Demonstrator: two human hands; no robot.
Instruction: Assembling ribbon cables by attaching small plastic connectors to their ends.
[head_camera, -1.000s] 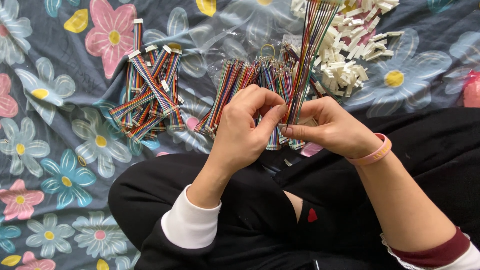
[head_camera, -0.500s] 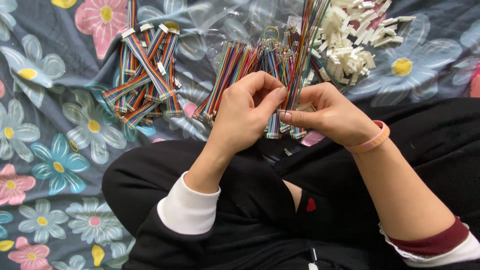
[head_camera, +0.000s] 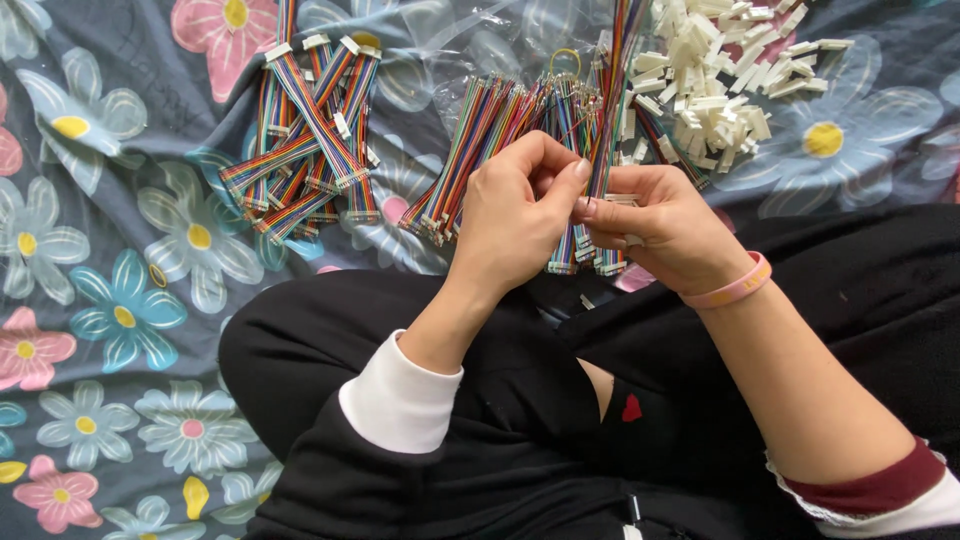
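My left hand (head_camera: 520, 205) and my right hand (head_camera: 665, 225) meet over my crossed legs, fingertips pinched together on a rainbow-coloured ribbon cable (head_camera: 612, 90) that runs up and away from them. A small white connector (head_camera: 622, 200) shows between my right fingers at the cable's near end. My right wrist wears a pink band (head_camera: 735, 285). Loose ribbon cables (head_camera: 490, 135) lie spread just beyond my hands.
A pile of finished ribbon cables with white connectors (head_camera: 310, 140) lies to the left on the flowered cloth (head_camera: 110, 250). A heap of white plastic connectors (head_camera: 710, 80) sits at the upper right. A clear plastic bag (head_camera: 470, 40) lies beneath the loose cables.
The view has shifted a little, so the piles sit higher in the picture. Both hands stay together on the same cable, with small finger movements only.
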